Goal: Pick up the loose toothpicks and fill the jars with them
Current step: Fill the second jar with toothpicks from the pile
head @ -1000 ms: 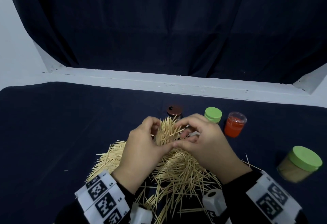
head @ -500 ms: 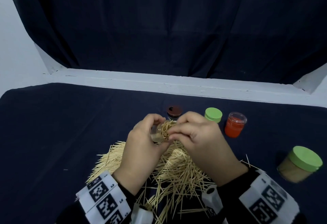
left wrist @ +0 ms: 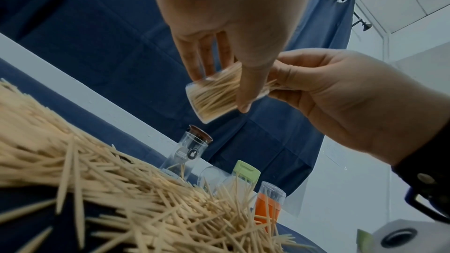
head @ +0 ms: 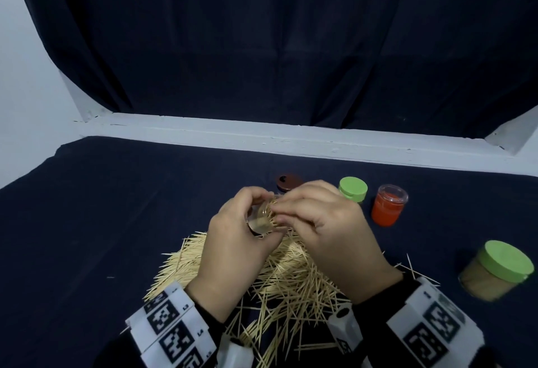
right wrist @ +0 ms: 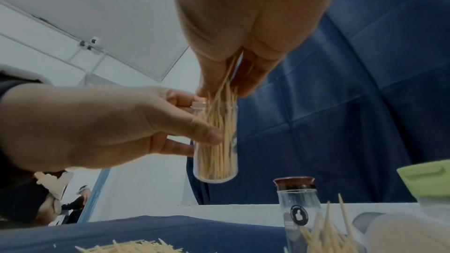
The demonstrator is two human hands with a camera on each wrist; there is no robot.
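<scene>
My left hand [head: 250, 216] grips a small clear jar [head: 260, 221] packed with toothpicks and holds it above the table. In the right wrist view the jar [right wrist: 216, 151] stands nearly upright, with the left thumb across its side. My right hand [head: 286, 207] pinches a bunch of toothpicks [right wrist: 224, 91] at the jar's mouth, their lower ends inside it. A big heap of loose toothpicks [head: 288, 280] lies on the dark cloth under both hands. In the left wrist view the jar [left wrist: 212, 99] shows between my left fingers.
Behind the hands stand a clear jar with a brown lid [head: 288, 183], a green-lidded jar [head: 352, 189] and an orange jar [head: 388, 207]. A wider green-lidded jar [head: 497, 270] full of toothpicks sits at the right. A white ledge [head: 291, 140] borders the cloth at the back.
The toothpicks that fanned out of the jar's mouth a second ago are now gathered and pushed down into it under my right fingers. The left hand has kept hold of the jar.
</scene>
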